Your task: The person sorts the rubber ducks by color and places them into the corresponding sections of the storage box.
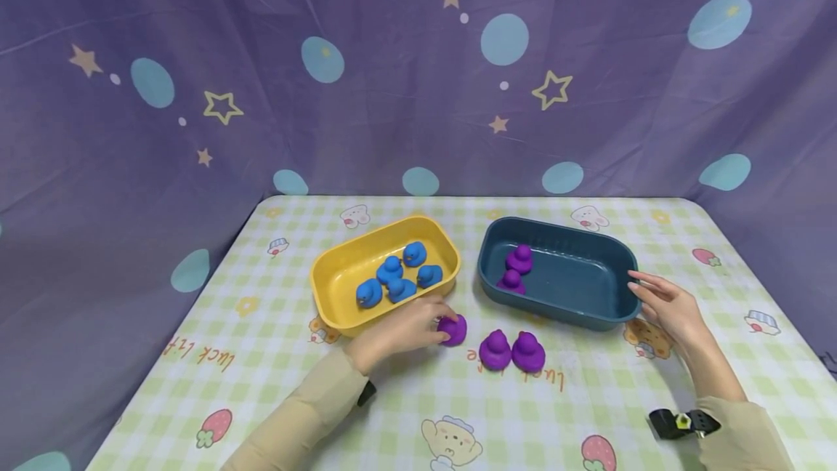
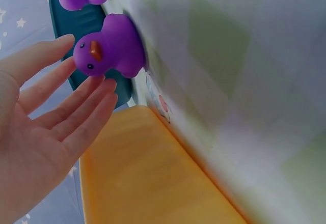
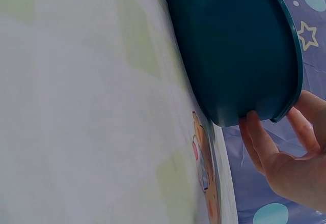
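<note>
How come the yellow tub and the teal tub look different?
The yellow tub holds five blue ducks; the teal tub holds two purple ducks. In the head view, the yellow tub's right end angles away, but the teal tub's right end angles nearer. Both are long, with rounded corners.

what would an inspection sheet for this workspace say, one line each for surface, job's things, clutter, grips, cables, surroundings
surface: green-and-white checked tablecloth with printed pictures and lettering
job's things: five blue ducks in the yellow tray; two purple ducks in the teal tray; three loose purple ducks on the cloth
clutter: nothing seen
grips: left grip has its fingers around the head of the leftmost loose duck, firm hold unclear; right grip touches the teal tray's right end
cables: none made out; a small dark shape at the head view's right edge is unclear
surroundings: purple fabric backdrop with stars and blue spots
</note>
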A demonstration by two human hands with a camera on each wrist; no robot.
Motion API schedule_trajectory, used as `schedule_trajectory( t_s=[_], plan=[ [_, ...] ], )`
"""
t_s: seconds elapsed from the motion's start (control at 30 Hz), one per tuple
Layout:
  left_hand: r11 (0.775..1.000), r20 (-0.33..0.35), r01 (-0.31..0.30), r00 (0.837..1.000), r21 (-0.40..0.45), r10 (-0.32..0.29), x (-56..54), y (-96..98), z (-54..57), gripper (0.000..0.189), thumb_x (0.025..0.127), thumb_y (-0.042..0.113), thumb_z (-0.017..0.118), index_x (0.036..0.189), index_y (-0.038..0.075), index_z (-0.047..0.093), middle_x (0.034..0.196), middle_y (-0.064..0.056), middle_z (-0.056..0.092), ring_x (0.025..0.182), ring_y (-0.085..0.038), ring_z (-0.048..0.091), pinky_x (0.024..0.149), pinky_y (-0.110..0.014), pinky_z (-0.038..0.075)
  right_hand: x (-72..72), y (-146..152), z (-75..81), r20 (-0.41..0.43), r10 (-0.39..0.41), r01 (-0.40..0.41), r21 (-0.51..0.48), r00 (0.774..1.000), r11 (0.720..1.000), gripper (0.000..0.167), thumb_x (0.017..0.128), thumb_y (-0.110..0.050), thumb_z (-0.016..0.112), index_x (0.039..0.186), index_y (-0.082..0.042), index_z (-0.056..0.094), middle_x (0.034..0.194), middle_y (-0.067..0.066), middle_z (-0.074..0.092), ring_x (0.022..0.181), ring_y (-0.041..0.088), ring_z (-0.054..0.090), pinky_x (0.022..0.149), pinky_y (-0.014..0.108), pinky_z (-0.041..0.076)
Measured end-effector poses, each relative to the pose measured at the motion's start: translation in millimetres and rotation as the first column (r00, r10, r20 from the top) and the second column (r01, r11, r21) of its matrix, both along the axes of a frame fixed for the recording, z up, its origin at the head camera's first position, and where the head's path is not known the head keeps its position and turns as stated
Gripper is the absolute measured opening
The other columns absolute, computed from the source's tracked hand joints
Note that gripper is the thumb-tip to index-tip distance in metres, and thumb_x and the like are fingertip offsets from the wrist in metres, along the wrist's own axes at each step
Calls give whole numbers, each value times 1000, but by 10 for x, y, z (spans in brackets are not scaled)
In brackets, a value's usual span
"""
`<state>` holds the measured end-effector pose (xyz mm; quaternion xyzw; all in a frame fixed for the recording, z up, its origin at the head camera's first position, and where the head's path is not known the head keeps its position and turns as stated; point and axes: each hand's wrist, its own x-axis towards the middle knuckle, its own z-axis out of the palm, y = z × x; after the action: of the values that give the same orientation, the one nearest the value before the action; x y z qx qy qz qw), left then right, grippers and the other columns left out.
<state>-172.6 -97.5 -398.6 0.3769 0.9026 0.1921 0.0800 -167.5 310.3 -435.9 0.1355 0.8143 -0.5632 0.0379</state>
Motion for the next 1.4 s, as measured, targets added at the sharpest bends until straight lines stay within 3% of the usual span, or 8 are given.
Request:
schedule_trajectory(
  t_s=[0.3, 0.43, 0.5, 0.6, 0.67, 1.07, 1.23, 1.4],
  plan=[
    [1000, 2, -7, 1000, 9, 7, -5, 0, -62, 27, 77, 15, 68, 102, 7, 64, 92, 0, 56, 78, -11, 53, 71, -16, 44, -31, 23, -49, 4, -14, 14, -9, 1000, 1000, 55, 81, -49, 54, 130, -25, 46, 138, 22, 27, 108, 12, 48, 77, 17, 47],
    [1000, -5, -14, 1000, 9, 14, -15, 13, -90, 26, 77, 15, 68, 102, 9, 64, 91, 1, 55, 78, -9, 51, 71, -16, 43, -90, 121, -184, -15, 11, -12, -16, 1000, 1000, 59, 80, -52, 54, 132, -25, 44, 139, 24, 25, 99, 0, 48, 74, 13, 46],
    [1000, 4, -21, 1000, 12, 21, -28, 18, -99, 25, 77, 14, 68, 101, 9, 64, 91, 1, 55, 77, -7, 50, 70, -16, 43, -82, 109, -166, -16, 7, -8, -23, 1000, 1000, 59, 80, -51, 54, 132, -24, 43, 138, 25, 25, 93, -8, 45, 71, 9, 45],
    [999, 20, -33, 999, 18, 32, -47, 25, -103, 23, 77, 14, 67, 100, 9, 64, 90, 2, 55, 77, -7, 50, 69, -15, 43, -37, 49, -69, -24, 22, -22, -12, 999, 1000, 59, 82, -49, 52, 133, -21, 42, 138, 27, 25, 92, -7, 44, 71, 9, 44],
    [999, 30, -35, 999, 22, 35, -58, 29, -96, 23, 77, 13, 67, 99, 9, 64, 90, 2, 55, 77, -9, 51, 68, -15, 43, 4, -15, 25, -25, 25, -26, -9, 999, 1000, 58, 83, -47, 52, 133, -19, 42, 137, 28, 25, 90, -9, 44, 70, 8, 44],
    [996, 0, -11, 1000, 90, 11, -72, 74, -16, 26, 77, 15, 65, 102, 9, 63, 90, 1, 51, 78, -17, 52, 65, -16, 42, 12, -16, 24, -17, -3, 2, -25, 1000, 1000, 50, 83, -46, 54, 128, -24, 48, 136, 25, 29, 84, -11, 45, 69, 11, 46],
    [993, -23, -13, 1000, 117, 16, -86, 96, 28, 26, 76, 16, 64, 102, 10, 63, 91, 2, 52, 82, -18, 52, 67, -17, 42, 12, -12, 14, -24, 10, -11, -32, 1000, 999, 56, 83, -46, 53, 132, -20, 44, 137, 27, 26, 82, -15, 44, 69, 10, 46],
    [988, -57, -4, 998, 156, 13, -104, 131, 81, 26, 76, 17, 63, 101, 10, 64, 94, 0, 56, 84, -13, 51, 70, -17, 44, -5, 4, -6, -19, 2, -3, -31, 1000, 1000, 55, 83, -46, 54, 131, -21, 45, 137, 24, 28, 87, -9, 46, 74, 15, 47]
  ],
)
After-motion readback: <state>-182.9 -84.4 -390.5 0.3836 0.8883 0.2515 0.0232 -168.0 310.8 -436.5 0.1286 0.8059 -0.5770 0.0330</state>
